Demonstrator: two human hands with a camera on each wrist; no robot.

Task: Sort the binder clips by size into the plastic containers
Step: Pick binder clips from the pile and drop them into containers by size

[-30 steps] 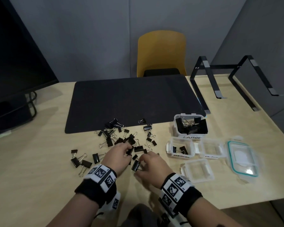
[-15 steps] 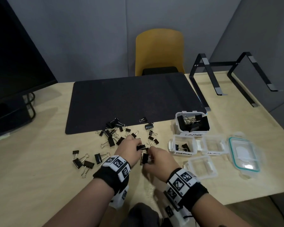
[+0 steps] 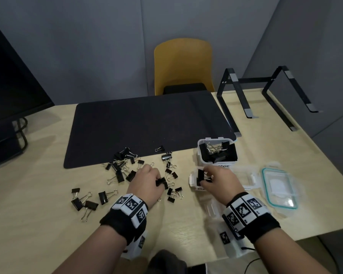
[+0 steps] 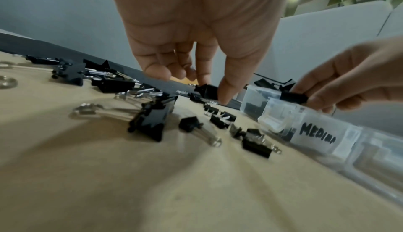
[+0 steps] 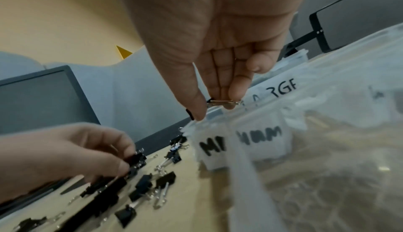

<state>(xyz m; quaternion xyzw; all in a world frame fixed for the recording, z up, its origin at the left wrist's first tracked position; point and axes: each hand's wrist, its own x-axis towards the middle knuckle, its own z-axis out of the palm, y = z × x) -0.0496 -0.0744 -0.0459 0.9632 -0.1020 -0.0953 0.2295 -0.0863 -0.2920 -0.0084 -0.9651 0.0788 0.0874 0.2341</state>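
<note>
clips (image 3: 127, 171) left, containers (image 3: 218, 153) right

Office, desk (image 3: 38, 224), monitor (image 3: 10, 86), partition walls (image 3: 87, 46)

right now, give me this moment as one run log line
left hand: pinching binder clip in loose pile | right hand: holding clip over medium container | large container: holds clips

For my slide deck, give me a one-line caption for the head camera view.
Right hand holds a binder clip over the medium container; left hand picks from the loose clips.
</note>
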